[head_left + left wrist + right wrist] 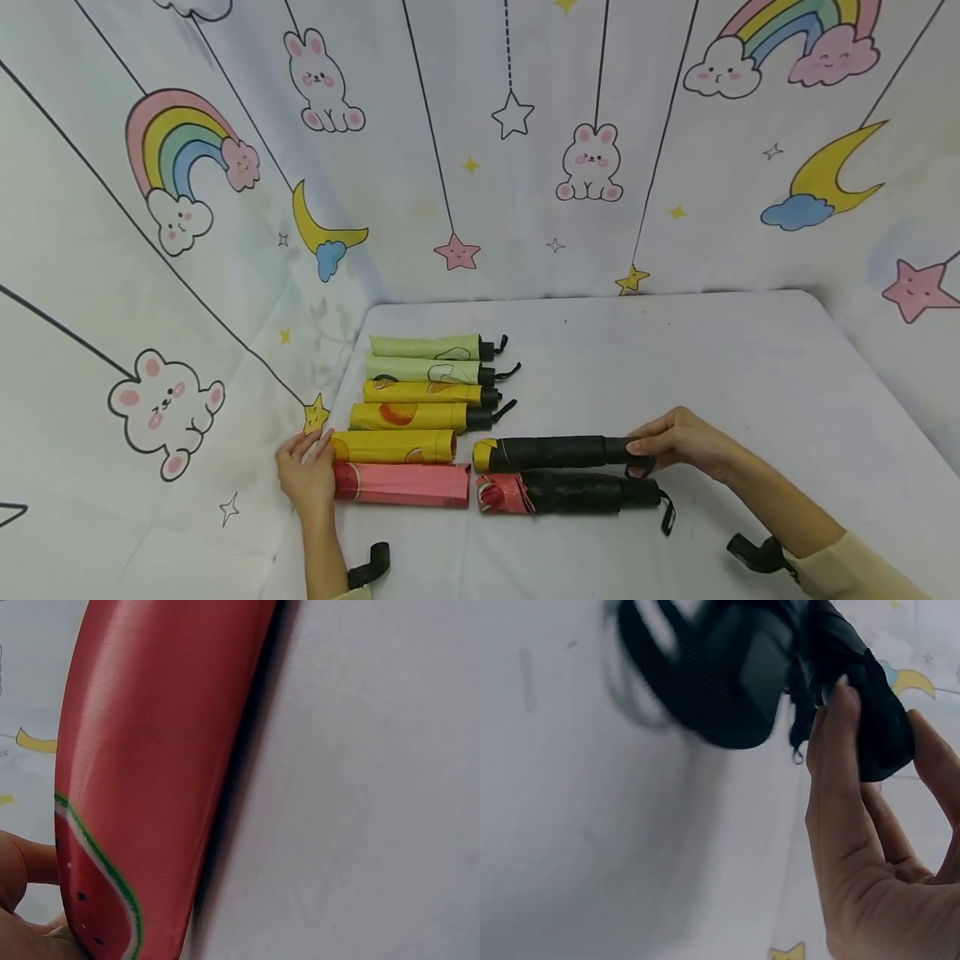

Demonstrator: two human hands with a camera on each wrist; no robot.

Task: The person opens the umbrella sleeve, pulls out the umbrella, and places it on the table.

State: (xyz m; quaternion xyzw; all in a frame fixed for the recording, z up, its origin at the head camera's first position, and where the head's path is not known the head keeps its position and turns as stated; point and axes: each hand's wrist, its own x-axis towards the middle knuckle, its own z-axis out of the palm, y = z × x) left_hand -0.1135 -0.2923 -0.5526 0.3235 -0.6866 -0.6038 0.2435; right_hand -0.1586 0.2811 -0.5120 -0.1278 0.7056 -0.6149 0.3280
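Note:
In the head view, my left hand [306,473] holds the left end of a yellow umbrella sleeve [397,447] with an orange-slice print. My right hand [678,442] pinches the handle end of a folded black umbrella [555,453], whose yellow tip points at the sleeve's open end, a small gap apart. Just below lie a pink-red watermelon-print sleeve [408,485] and another folded black umbrella [577,492] with a red tip. The left wrist view is mostly filled by the watermelon sleeve [157,765], which hides part of the hand. Fingers grip the dark handle [881,727] in the right wrist view.
Behind these, two yellow sleeved umbrellas [408,416] and two pale green ones [423,370] lie in a row, black handles to the right. A white cloth covers the table [637,367]. Printed cloth walls [420,167] stand at the back and left.

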